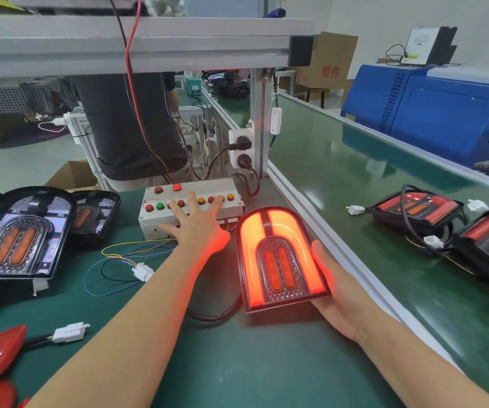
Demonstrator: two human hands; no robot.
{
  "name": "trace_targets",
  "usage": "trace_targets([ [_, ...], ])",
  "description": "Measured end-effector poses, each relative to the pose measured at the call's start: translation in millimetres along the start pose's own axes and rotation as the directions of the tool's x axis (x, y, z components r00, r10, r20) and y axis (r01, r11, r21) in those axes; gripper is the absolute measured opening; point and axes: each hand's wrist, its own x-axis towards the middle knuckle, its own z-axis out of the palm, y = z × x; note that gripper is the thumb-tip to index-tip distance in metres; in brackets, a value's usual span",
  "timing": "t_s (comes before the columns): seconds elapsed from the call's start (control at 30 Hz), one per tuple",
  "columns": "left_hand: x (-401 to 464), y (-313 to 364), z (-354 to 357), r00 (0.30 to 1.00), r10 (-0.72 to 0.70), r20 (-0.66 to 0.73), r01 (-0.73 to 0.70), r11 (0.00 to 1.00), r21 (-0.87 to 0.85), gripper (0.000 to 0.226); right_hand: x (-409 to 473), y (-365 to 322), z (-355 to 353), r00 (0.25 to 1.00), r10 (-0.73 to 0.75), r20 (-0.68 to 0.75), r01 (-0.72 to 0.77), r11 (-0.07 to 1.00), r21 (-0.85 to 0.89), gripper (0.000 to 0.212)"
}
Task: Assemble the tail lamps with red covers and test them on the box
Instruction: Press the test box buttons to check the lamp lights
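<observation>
Left hand [197, 228] on box [190, 206], right hand [336, 290] under lit lamp [280, 257]

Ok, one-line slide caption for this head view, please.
Left hand spreads its fingers over the test box buttons while the right hand holds the glowing red tail lamp.

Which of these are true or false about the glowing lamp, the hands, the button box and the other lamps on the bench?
1. The tail lamp in the right hand is lit red. True.
2. The left hand is curled in a fist beside the test box. False: its fingers are spread out over the box's buttons.
3. The lamps on the conveyor belt on the right already have red covers. True.
4. The lamp at the far left is glowing too. False: it is unlit and has no red cover.
</observation>
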Motion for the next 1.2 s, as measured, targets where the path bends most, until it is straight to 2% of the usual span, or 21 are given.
trace_targets([
  [0.4, 3.5, -0.3, -8.0, 0.993, 0.115, -0.021, -0.11, 0.981, 0.161, 0.085, -1.6, -2.2, -0.1, 1.0, 0.022, -0.001, -0.022, 1.0, 0.002, 0.039],
  [1.2, 9.5, -6.4, -7.2, 0.989, 0.144, -0.026, -0.138, 0.978, 0.157, 0.082, -2.7, -4.1, 2.5, 0.999, 0.038, -0.024, -0.037, 0.999, 0.036, 0.039],
])
